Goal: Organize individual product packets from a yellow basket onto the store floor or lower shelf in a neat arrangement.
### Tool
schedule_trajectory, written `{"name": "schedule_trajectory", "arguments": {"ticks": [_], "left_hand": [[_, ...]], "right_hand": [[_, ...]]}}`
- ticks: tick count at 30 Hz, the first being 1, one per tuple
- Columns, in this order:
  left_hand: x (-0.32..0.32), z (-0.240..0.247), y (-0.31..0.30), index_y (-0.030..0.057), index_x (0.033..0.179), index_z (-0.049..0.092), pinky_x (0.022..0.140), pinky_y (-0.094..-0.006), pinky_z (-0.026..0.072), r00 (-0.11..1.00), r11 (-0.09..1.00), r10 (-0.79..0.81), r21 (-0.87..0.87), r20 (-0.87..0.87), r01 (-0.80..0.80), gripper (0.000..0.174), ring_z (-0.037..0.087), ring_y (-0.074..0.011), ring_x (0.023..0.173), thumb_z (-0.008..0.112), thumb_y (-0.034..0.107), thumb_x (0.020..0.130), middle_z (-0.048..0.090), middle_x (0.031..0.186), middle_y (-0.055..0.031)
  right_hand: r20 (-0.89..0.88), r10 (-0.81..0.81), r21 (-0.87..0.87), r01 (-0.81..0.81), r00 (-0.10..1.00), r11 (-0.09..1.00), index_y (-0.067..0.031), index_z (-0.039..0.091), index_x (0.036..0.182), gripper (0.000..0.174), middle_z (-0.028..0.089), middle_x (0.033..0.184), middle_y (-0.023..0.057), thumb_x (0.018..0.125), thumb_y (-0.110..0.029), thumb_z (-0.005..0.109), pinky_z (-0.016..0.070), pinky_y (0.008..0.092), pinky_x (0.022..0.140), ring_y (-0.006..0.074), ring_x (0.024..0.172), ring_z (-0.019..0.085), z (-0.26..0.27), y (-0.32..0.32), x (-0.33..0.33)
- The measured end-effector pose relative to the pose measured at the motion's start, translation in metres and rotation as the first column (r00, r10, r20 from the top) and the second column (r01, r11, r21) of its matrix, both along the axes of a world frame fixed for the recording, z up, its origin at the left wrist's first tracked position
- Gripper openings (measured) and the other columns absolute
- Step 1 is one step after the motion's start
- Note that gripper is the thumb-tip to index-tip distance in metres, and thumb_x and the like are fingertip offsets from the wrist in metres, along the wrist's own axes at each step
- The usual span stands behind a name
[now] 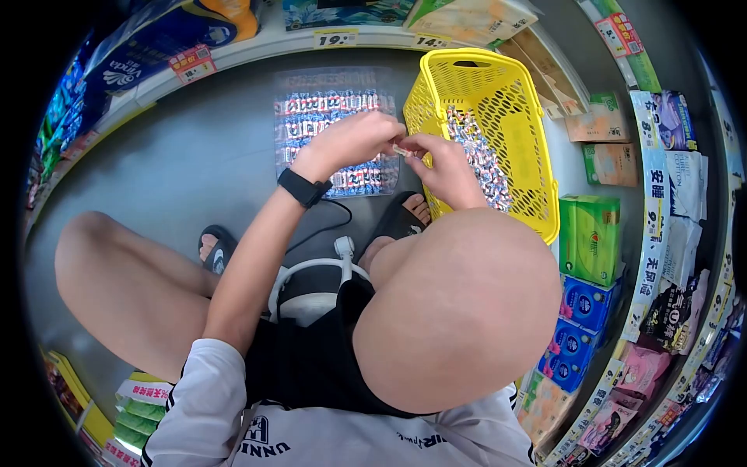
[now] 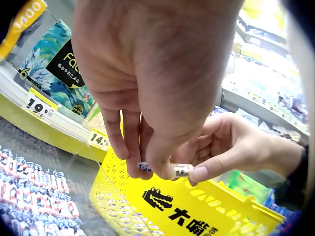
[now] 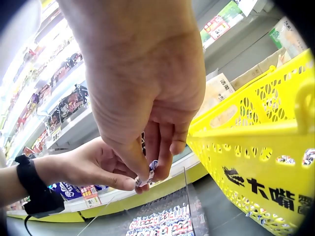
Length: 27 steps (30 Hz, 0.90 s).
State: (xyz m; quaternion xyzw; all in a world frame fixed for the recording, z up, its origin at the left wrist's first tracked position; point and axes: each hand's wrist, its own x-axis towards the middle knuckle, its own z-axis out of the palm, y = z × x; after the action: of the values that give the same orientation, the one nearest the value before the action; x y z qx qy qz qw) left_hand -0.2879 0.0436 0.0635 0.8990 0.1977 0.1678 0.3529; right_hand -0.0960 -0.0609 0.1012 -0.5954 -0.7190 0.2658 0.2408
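Between both hands is a small wrapped candy [image 2: 182, 169], white with dark print. My left hand [image 1: 352, 142] pinches one end between thumb and fingers. At the other end, the thumb and fingers of my right hand [image 1: 450, 170] pinch it too. Below the left hand, a clear box [image 1: 292, 80] holds rows of similar candies [image 1: 366, 180] in blue, white and red wrappers. Close to the right hand stands a yellow shopping basket [image 1: 537, 171] with many loose candies [image 1: 476, 156] piled along its near side. In the right wrist view, the candy [image 3: 151, 171] is partly covered by fingers.
Shelves with tissue packs and price tags [image 1: 336, 38] curve around the far side and the right. Green [image 1: 590, 237] and blue packs [image 1: 572, 354] stand right of the basket. My knees flank a white stool [image 1: 307, 307], and a black cable [image 1: 327, 227] runs across the floor.
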Motion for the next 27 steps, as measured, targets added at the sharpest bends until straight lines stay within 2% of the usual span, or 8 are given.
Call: {"name": "schedule_trajectory", "arguments": {"ticks": [3,7,8,15,17,20,22,27], "left_hand": [[-0.014,-0.007,-0.002,-0.0011,0.099,0.069,0.08,-0.0475,0.0541,0.996,0.998,0.031,-0.052,-0.086,-0.035,0.016,0.068,-0.0393,0.093,0.075,0.01,0.089,0.071,0.096,-0.0173],[-0.024,-0.039,-0.002,-0.0026,0.097,0.071,0.081,-0.0483,0.054,0.998,0.997,0.065,-0.031,0.01,-0.065,0.017,0.069,-0.0398,0.093,0.073,0.014,0.093,0.071,0.096,-0.02],[-0.027,-0.046,0.0,-0.0023,0.106,0.068,0.081,-0.048,0.0542,0.999,0.999,0.041,-0.023,0.016,-0.04,0.02,0.069,-0.0406,0.094,0.072,0.013,0.094,0.071,0.094,-0.0208],[-0.031,-0.064,-0.005,0.0055,0.137,0.052,0.084,-0.0495,0.0544,0.971,0.961,0.217,-0.15,-0.102,-0.231,0.045,0.067,-0.0425,0.103,0.07,0.011,0.096,0.07,0.109,-0.0198],[-0.027,-0.088,-0.013,0.0031,0.139,0.051,0.087,-0.0493,0.0552,0.922,0.921,0.386,-0.047,-0.018,-0.386,0.046,0.066,-0.0416,0.109,0.066,0.005,0.096,0.066,0.121,-0.0208],[-0.024,-0.108,-0.022,-0.0031,0.132,0.057,0.093,-0.0478,0.0559,0.931,0.942,0.334,0.096,-0.148,-0.323,0.044,0.065,-0.0383,0.114,0.064,-0.002,0.088,0.064,0.125,-0.0207],[-0.024,-0.112,-0.029,-0.0048,0.126,0.064,0.099,-0.0449,0.0553,0.934,0.964,0.256,0.143,-0.248,-0.226,0.043,0.063,-0.0353,0.122,0.065,-0.002,0.083,0.064,0.128,-0.0186],[-0.022,-0.145,-0.051,-0.0018,0.139,0.059,0.11,-0.0426,0.05,0.938,0.94,0.286,0.246,-0.198,-0.235,0.051,0.055,-0.0316,0.139,0.064,0.003,0.088,0.059,0.145,-0.0147]], "right_hand": [[0.085,0.038,0.042,-0.042,0.996,0.998,-0.0026,0.071,0.11,0.021,0.074,0.102,0.0197,0.089,-0.003,0.071,0.056,0.0485,0.084,0.04,0.097,0.07,-0.022,0.003,-0.009],[0.113,-0.015,-0.032,0.019,0.993,0.999,-0.0057,0.072,0.109,0.02,0.072,0.1,0.0194,0.088,-0.008,0.073,0.0554,0.05,0.083,0.0392,0.094,0.07,-0.039,0.007,-0.022],[0.206,-0.025,-0.024,0.031,0.978,0.999,-0.0038,0.074,0.111,0.024,0.075,0.1,0.0166,0.087,-0.007,0.075,0.0572,0.0416,0.082,0.0323,0.091,0.073,-0.042,0.009,-0.024],[0.162,-0.108,-0.021,0.112,0.981,0.993,-0.0039,0.076,0.105,0.022,0.075,0.089,0.0166,0.084,-0.01,0.079,0.0584,0.0423,0.076,0.0303,0.08,0.074,-0.08,0.02,-0.031],[0.193,-0.23,0.05,0.225,0.954,0.973,-0.0027,0.075,0.105,0.022,0.074,0.091,0.0194,0.085,-0.009,0.078,0.0583,0.0448,0.075,0.034,0.079,0.073,-0.092,0.022,-0.036],[0.277,-0.298,0.159,0.263,0.913,0.952,-0.0022,0.071,0.102,0.015,0.073,0.092,0.0202,0.087,-0.006,0.072,0.0574,0.053,0.074,0.0429,0.083,0.073,-0.092,0.024,-0.047],[0.326,-0.3,0.161,0.26,0.896,0.952,-0.0016,0.07,0.1,0.013,0.073,0.093,0.0206,0.087,-0.005,0.071,0.0586,0.0524,0.072,0.0433,0.083,0.073,-0.101,0.026,-0.05],[0.525,-0.248,0.066,0.252,0.814,0.965,-0.0022,0.069,0.094,0.008,0.073,0.091,0.022,0.088,-0.008,0.071,0.0595,0.0491,0.068,0.0422,0.079,0.073,-0.12,0.028,-0.062]]}}
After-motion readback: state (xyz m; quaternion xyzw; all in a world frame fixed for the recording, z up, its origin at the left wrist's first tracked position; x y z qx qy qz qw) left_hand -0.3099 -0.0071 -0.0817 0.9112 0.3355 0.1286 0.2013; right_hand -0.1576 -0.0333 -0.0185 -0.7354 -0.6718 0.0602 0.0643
